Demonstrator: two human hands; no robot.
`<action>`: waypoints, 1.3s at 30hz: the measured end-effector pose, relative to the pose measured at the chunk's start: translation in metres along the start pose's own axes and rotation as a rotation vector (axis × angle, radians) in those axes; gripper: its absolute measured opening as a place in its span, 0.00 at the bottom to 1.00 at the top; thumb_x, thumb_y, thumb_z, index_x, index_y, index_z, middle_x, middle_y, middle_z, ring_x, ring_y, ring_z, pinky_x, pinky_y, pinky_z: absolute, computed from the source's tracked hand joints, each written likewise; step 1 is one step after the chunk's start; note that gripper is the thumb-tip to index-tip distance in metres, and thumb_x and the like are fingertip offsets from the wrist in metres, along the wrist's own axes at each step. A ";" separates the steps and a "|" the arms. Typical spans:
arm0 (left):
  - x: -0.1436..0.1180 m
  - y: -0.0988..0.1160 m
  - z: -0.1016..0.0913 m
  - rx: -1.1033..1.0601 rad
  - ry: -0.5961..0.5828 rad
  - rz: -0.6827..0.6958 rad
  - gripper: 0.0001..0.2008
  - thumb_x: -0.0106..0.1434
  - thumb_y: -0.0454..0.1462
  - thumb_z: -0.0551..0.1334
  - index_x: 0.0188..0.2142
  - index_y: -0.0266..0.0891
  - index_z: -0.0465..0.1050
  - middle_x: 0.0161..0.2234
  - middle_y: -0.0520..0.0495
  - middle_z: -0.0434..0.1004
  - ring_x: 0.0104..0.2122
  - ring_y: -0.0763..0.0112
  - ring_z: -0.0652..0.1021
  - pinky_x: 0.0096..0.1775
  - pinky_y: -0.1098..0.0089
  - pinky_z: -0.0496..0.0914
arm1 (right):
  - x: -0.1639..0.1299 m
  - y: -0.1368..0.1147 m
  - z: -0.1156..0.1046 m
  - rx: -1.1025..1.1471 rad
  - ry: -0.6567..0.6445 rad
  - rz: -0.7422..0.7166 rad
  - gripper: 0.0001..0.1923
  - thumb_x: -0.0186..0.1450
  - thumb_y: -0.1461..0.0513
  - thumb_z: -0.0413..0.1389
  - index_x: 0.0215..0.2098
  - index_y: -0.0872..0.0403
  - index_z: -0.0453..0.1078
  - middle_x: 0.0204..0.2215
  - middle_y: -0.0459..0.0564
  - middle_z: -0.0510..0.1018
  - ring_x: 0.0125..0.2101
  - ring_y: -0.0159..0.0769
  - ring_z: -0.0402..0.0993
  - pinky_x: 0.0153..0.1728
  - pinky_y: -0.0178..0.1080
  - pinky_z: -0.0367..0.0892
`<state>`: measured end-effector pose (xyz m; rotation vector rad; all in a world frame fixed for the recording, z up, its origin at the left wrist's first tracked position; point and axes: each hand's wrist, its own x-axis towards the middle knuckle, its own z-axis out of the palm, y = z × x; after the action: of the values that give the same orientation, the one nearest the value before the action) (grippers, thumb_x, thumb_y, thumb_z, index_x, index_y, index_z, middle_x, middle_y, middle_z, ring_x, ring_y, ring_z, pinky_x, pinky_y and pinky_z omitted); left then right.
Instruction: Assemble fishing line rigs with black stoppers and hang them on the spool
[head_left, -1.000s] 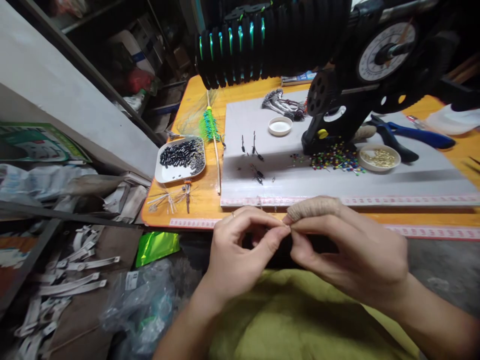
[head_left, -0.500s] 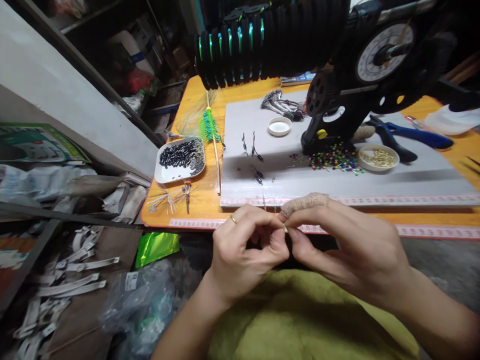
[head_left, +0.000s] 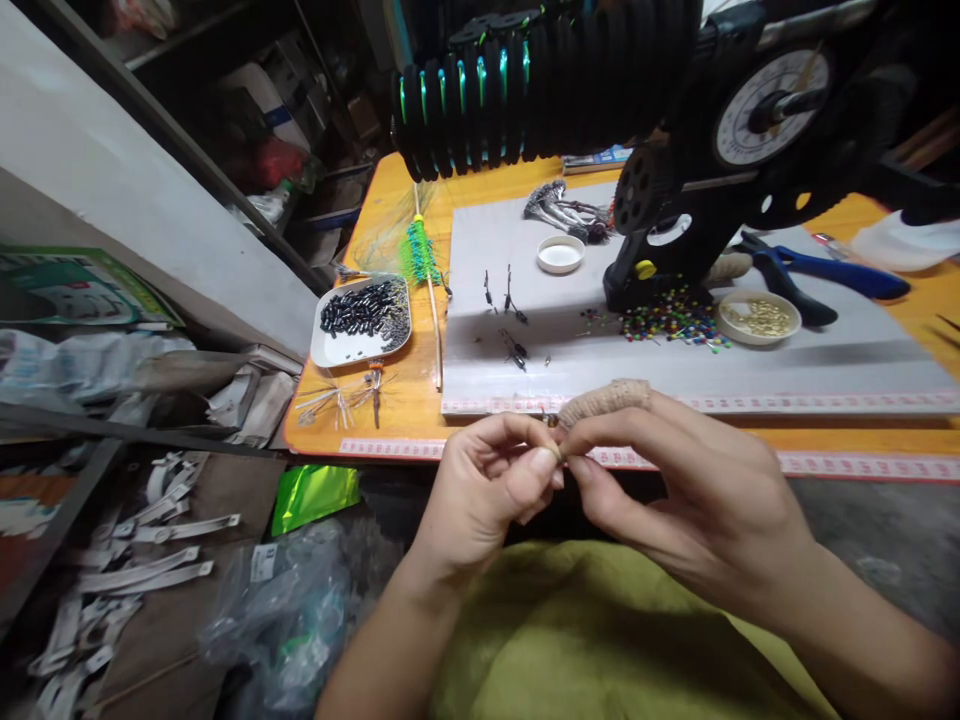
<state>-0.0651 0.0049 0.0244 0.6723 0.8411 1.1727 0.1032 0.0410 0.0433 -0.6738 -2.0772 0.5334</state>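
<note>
My left hand (head_left: 495, 480) is closed in a pinch at the front edge of the table, thumb against curled fingers. Against it, fingertip to fingertip, my right hand (head_left: 675, 480) pinches too; beige tape wraps one of its fingers. Whatever lies between the fingertips is too small and too covered to make out. On the grey-white board (head_left: 480, 385) beyond them lie several small dark pieces with wire-like ends (head_left: 516, 350). Colourful bead-headed pins (head_left: 667, 322) are heaped further right, beside a round dish (head_left: 759, 318) of small gold-coloured pieces.
A black machine (head_left: 637, 230) with a dial stands over the board. Blue-handled pliers (head_left: 840, 270) lie at the right. On the left are a white tray (head_left: 322, 345) of black cylindrical pieces and a stick with green bristles (head_left: 418, 250). Measuring tape (head_left: 390, 448) runs along the table edge.
My left hand has turned, its thumb now lying on top of the pinch. The joined fingertips have shifted slightly left. The things on the table stay as they were.
</note>
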 end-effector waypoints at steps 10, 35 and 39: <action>0.004 0.001 -0.004 -0.015 -0.064 -0.069 0.16 0.54 0.44 0.74 0.28 0.36 0.72 0.21 0.53 0.68 0.20 0.81 0.63 0.23 0.76 0.56 | 0.005 -0.005 -0.012 0.151 -0.158 0.138 0.07 0.68 0.70 0.56 0.39 0.52 0.71 0.35 0.47 0.75 0.35 0.32 0.73 0.35 0.34 0.68; -0.011 -0.023 0.010 0.279 0.235 0.296 0.12 0.61 0.43 0.71 0.32 0.38 0.75 0.20 0.55 0.71 0.14 0.82 0.66 0.16 0.79 0.63 | -0.023 -0.001 0.008 -0.012 0.121 0.087 0.12 0.64 0.72 0.60 0.43 0.53 0.74 0.35 0.49 0.81 0.33 0.32 0.79 0.34 0.33 0.74; -0.020 -0.028 0.008 0.403 0.275 0.437 0.03 0.64 0.35 0.68 0.34 0.37 0.78 0.30 0.49 0.79 0.17 0.82 0.72 0.21 0.78 0.69 | -0.026 0.002 0.005 0.139 0.063 0.218 0.07 0.65 0.71 0.59 0.38 0.53 0.74 0.32 0.46 0.80 0.33 0.30 0.77 0.34 0.33 0.72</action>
<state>-0.0469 -0.0220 0.0097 1.0791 1.2215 1.5268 0.1121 0.0255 0.0234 -0.8291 -1.8991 0.7626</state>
